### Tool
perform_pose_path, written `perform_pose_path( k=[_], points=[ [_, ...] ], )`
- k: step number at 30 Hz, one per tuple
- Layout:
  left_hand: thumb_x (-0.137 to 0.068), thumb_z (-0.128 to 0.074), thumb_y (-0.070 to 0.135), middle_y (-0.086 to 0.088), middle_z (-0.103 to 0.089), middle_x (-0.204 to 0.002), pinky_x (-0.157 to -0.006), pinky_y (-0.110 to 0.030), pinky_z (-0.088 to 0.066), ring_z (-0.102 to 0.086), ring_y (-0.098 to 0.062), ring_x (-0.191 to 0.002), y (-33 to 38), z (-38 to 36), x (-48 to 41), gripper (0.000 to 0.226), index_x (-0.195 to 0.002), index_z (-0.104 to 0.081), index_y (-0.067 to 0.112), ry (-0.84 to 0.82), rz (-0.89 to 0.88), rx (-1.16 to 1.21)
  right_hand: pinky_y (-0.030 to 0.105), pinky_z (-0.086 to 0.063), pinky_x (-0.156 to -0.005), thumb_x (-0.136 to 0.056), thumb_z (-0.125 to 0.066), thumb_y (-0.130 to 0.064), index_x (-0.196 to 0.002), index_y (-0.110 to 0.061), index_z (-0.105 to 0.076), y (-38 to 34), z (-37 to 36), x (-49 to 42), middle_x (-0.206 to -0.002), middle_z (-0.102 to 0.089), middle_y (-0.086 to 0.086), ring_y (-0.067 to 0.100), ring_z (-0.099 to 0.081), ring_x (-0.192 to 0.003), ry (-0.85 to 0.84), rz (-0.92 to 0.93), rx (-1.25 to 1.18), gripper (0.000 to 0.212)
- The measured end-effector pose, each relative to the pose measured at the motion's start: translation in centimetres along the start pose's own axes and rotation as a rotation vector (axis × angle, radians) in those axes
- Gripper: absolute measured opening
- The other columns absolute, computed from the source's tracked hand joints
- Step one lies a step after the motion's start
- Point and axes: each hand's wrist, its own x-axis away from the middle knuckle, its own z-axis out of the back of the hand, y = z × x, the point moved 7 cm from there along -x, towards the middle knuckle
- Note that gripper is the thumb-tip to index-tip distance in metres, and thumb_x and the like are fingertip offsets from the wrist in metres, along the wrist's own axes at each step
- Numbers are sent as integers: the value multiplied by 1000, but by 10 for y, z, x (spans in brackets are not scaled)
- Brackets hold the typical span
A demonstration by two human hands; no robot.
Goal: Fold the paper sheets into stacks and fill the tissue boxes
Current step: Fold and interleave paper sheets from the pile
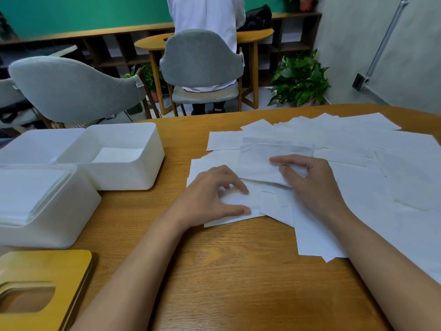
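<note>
Nearest me, at the table's [226, 271] near left corner, a wooden lid [43, 266] with a rounded slot lies flat. Just beyond it, along the left edge, stands the near tissue box [59, 225], filled close to its rim with white paper. At mid-table I see the left hand [212, 197] with thumb and forefinger spread apart, their tips pressing a small sheet [238, 200] flat. Just right of it, the right hand [310, 182] pinches the near edge of a lifted sheet [260, 161] between thumb and curled fingers, holding that edge up off the pile. The loose paper sheets [370, 177] overlap across the table's right half, out to its far edge. Behind the near box, toward the far left, the open tissue box [133, 173] holds a low stack on its floor
</note>
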Motion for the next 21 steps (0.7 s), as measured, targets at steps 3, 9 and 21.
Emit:
perform_pose_path(
  k=[3,9,21],
  points=[
    [-78,-91,42,18,-67,-113,-85,-16,-47,-61,-5,-105,0,1,-1,30,-106,-80,36,10,-16,26,0,-40,-93,-99,-64,-9,-107,-31,-82,0,0,-1,-112,-75,-25,-14,-59,-113,2,2,16,29],
    [-90,-83,28,18,-71,-102,-82,-13,-42,-63,-6,-101,8,-5,-3,5,-94,-83,29,72,-86,-35,-2,-39,-90,-99,-63,-9,-108,-30,-82,2,0,-1,-112,-74,-25,-14,-58,-114,0,10,17,29],
    [-97,-70,25,17,-68,-98,-80,-10,-38,-60,-5,-100,20,5,0,2,-98,-71,24,112,-121,-49,4,-41,-94,-99,-66,-16,-108,-33,-81,0,-2,0,-114,-74,-24,-10,-59,-117,-15,1,11,25]
  ],
)
